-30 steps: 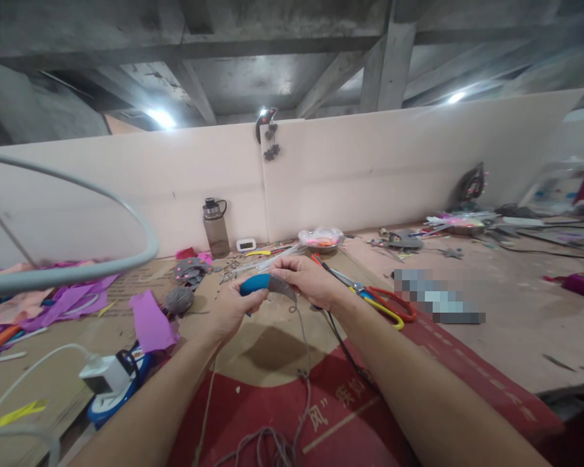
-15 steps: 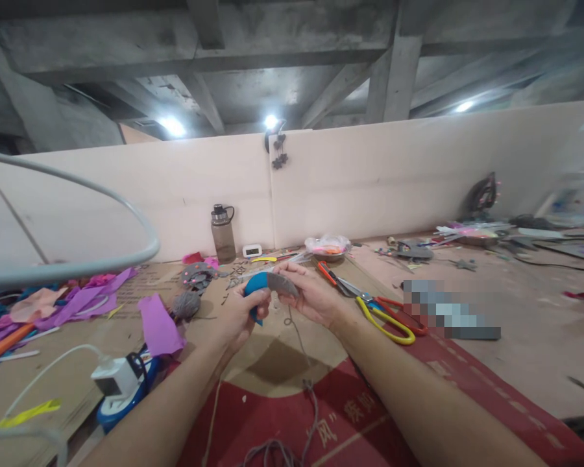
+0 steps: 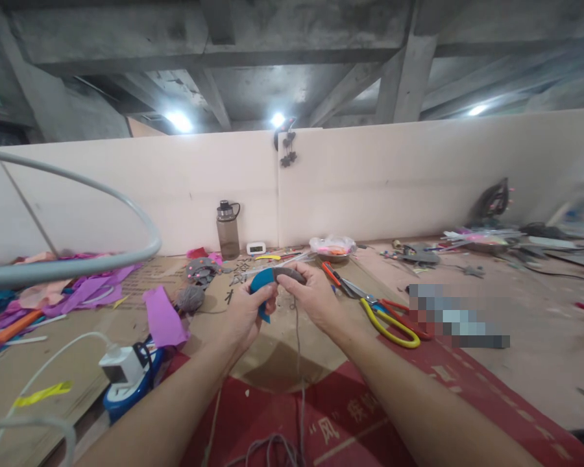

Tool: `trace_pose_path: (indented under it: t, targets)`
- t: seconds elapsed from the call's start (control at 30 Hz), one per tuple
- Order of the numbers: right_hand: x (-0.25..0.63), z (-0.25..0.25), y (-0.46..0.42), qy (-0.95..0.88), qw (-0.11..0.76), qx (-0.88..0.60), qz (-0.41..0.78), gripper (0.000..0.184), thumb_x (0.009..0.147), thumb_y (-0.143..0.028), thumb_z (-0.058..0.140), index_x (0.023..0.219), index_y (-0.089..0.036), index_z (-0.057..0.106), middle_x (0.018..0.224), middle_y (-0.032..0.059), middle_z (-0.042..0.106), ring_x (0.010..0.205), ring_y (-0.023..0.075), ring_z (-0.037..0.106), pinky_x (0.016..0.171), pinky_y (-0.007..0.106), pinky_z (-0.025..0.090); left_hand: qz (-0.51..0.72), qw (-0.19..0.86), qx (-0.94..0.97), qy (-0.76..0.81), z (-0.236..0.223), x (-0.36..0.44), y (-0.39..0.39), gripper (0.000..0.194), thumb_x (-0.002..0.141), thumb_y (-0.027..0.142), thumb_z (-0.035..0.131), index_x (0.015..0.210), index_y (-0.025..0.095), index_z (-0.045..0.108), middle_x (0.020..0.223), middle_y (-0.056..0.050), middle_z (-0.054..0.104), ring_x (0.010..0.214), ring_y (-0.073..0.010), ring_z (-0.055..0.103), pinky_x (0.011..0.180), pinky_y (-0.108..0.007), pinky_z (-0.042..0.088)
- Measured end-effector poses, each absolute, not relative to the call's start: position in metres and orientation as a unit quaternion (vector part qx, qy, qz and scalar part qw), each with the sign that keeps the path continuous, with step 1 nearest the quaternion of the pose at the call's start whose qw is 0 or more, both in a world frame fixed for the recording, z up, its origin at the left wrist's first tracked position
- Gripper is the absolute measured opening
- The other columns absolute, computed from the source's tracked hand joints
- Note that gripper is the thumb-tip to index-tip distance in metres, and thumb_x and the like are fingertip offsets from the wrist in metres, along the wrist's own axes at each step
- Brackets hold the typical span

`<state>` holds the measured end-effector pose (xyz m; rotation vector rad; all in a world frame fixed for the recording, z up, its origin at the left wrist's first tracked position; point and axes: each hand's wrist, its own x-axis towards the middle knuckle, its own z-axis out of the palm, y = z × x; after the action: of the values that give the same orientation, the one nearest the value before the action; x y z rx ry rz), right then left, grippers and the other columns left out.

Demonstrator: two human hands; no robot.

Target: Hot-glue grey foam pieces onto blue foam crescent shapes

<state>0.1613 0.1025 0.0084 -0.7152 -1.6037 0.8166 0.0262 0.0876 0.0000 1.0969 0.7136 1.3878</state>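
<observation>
A curved band (image 3: 261,280) is held up between my two hands, blue on its left part and grey on its right. My left hand (image 3: 251,312) pinches the blue part between thumb and fingers, and a blue end hangs below. My right hand (image 3: 315,293) is closed on the grey part, its thumb close to where the colours meet. Grey yarn (image 3: 299,353) runs down from beneath my right fingers to loose loops on the red sheet (image 3: 253,405). Whether the grey part is wound yarn I cannot tell.
Scissors (image 3: 389,318) and an orange cutter (image 3: 331,274) lie right of my hands. A grey yarn ball (image 3: 191,298) and purple fabric (image 3: 165,318) lie left. A bottle (image 3: 228,230) stands by the partition. A charger (image 3: 121,366) sits in a blue power strip near my left forearm.
My right thumb and fingers have shifted left along the band, towards the colour join. The yarn below hangs straighter. The view has turned slightly left.
</observation>
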Motion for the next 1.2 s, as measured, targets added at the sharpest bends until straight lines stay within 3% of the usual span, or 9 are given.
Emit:
trace_pose_path:
  t: [0.13,0.27,0.37,0.47,0.57,0.7,0.9,1.07,1.2]
  targets:
    - [0.16,0.009,0.099,-0.687,0.584,-0.311,0.3,0.013,0.079,-0.029,0.054,0.079,-0.017,0.058,0.073,-0.0002,0.059,0.07,0.014,0.053,0.068,0.027,0.042,0.61,0.524,0.513,0.301,0.001,0.025,0.09,0.024,0.061,0.026,0.072,0.078,0.013,0.062,0.066,0.0,0.059,0.06,-0.0098,0.051,0.058,-0.022,0.037]
    - [0.163,0.01,0.097,-0.699,0.64,-0.298,0.113,0.004,0.078,-0.02,0.054,0.079,-0.019,0.058,0.078,0.0029,0.059,0.076,0.0159,0.055,0.069,0.029,0.045,0.662,0.464,0.505,0.302,0.001,0.02,0.095,0.035,0.067,0.03,0.068,0.1,0.019,0.063,0.1,-0.003,0.063,0.089,-0.0128,0.053,0.071,-0.02,0.037]
    - [0.167,0.009,0.099,-0.72,0.643,-0.255,-0.055,0.012,0.078,-0.012,0.052,0.083,-0.02,0.058,0.084,0.0052,0.059,0.084,0.0176,0.055,0.076,0.033,0.046,0.684,0.428,0.456,0.375,0.0,0.015,0.099,0.025,0.073,0.04,0.064,0.083,0.018,0.064,0.083,0.0,0.06,0.072,-0.0085,0.049,0.061,-0.019,0.034]
    - [0.171,0.003,0.103,-0.751,0.606,-0.22,-0.145,0.018,0.078,-0.008,0.05,0.091,-0.019,0.057,0.086,0.0074,0.059,0.087,0.018,0.055,0.077,0.034,0.048,0.599,0.539,0.458,0.376,0.001,0.012,0.102,0.039,0.075,0.051,0.058,0.066,0.013,0.061,0.064,-0.001,0.054,0.056,-0.0075,0.044,0.054,-0.02,0.034]
    - [0.173,-0.003,0.107,-0.777,0.563,-0.207,-0.193,0.02,0.08,-0.009,0.049,0.096,-0.018,0.057,0.09,0.0093,0.06,0.089,0.0187,0.054,0.079,0.036,0.049,0.517,0.635,0.466,0.336,0.003,0.011,0.101,0.049,0.076,0.057,0.052,0.065,0.011,0.062,0.061,-0.003,0.055,0.055,-0.0082,0.047,0.052,-0.02,0.036]
    - [0.175,-0.005,0.107,-0.794,0.515,-0.198,-0.258,0.016,0.082,-0.012,0.051,0.095,-0.015,0.058,0.091,0.0107,0.061,0.089,0.0197,0.054,0.082,0.037,0.049,0.515,0.648,0.471,0.305,0.007,0.007,0.1,0.045,0.074,0.055,0.056,0.066,0.011,0.063,0.062,-0.003,0.058,0.055,-0.0082,0.048,0.05,-0.019,0.037]
    - [0.176,-0.004,0.106,-0.813,0.462,-0.205,-0.291,0.016,0.085,-0.013,0.047,0.095,-0.015,0.059,0.088,0.0098,0.061,0.085,0.0204,0.053,0.079,0.038,0.049,0.488,0.588,0.548,0.341,0.011,-0.001,0.102,0.027,0.065,0.038,0.072,0.066,0.013,0.063,0.065,-0.001,0.059,0.049,-0.0051,0.045,0.048,-0.018,0.036]
    - [0.175,-0.006,0.111,-0.846,0.425,-0.212,-0.244,0.021,0.085,-0.012,0.045,0.102,-0.012,0.057,0.093,0.0121,0.058,0.09,0.0222,0.051,0.08,0.039,0.048,0.489,0.537,0.585,0.361,0.009,-0.002,0.106,0.025,0.065,0.036,0.071,0.065,0.013,0.062,0.055,0.002,0.053,0.047,-0.005,0.042,0.045,-0.018,0.03]
    - [0.174,-0.005,0.111,-0.875,0.404,-0.231,-0.137,0.043,0.074,-0.003,0.045,0.116,-0.014,0.049,0.11,0.0135,0.051,0.106,0.0233,0.046,0.09,0.041,0.043,0.507,0.462,0.615,0.389,0.005,-0.004,0.109,0.025,0.071,0.038,0.063,0.064,0.015,0.059,0.052,0.002,0.053,0.045,-0.0059,0.042,0.045,-0.019,0.03]
